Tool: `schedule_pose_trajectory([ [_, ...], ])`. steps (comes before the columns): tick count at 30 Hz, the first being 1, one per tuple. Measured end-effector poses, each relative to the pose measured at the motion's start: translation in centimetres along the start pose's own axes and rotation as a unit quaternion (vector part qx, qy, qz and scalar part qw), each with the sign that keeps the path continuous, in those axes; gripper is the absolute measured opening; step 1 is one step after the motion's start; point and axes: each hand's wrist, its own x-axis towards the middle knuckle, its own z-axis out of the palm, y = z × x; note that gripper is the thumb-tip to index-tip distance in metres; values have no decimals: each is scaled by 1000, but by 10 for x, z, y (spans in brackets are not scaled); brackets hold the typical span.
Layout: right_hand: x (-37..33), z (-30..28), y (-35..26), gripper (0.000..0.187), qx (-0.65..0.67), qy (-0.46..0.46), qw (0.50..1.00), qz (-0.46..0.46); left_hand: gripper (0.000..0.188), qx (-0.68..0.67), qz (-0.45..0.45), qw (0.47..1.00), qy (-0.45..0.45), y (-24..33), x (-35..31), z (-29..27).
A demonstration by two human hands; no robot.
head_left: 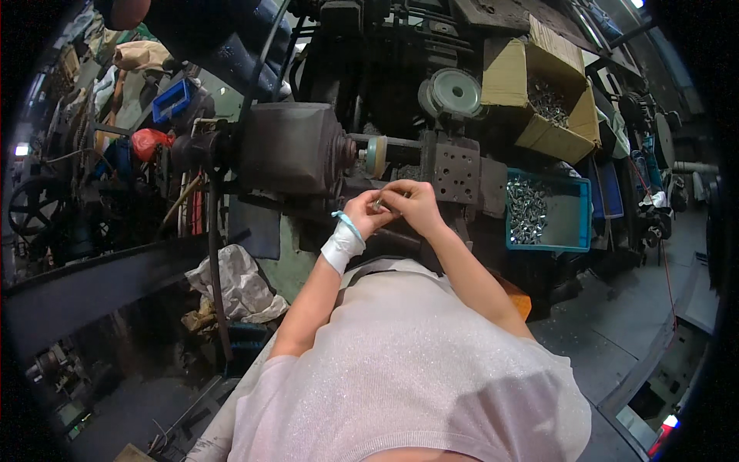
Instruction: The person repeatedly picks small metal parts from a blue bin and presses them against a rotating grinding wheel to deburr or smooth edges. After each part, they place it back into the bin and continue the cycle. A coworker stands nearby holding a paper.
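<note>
Metal piece (376,205), small, pinched jointly by left hand (362,216) and right hand (416,206), both closed on it, in front of lathe-like machine (286,148). Blue tray (567,219) of shiny metal parts (526,213) at right; cardboard box (504,75) with more parts (548,105) beyond.

- ok so the small part (377,205) is a tiny shiny bit, pale and kinda silvery, looks like metal to me
- it's up in the fingers, right where the left hand (363,215) and right hand (416,206) meet
- mostly covered by fingertips, just a bright sliver peeking out
- honestly can't tell its full shape or which way it's tilted, way too small and hidden for that
</note>
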Motion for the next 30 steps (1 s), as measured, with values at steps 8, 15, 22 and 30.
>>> schedule_pose_trajectory([
  [8,8,2,5,17,29,65,996,50,8,-30,58,997,49,-24,11,-2],
  [15,22,-2,16,14,-17,80,996,33,11,-38,56,996,64,-16,22,2],
  [22,30,-1,14,16,-52,126,990,45,16,-34,-27,993,113,-12,36,6],
  [30,35,7,11,15,-53,161,984,53,15,-107,-69,984,125,-5,38,8],
])
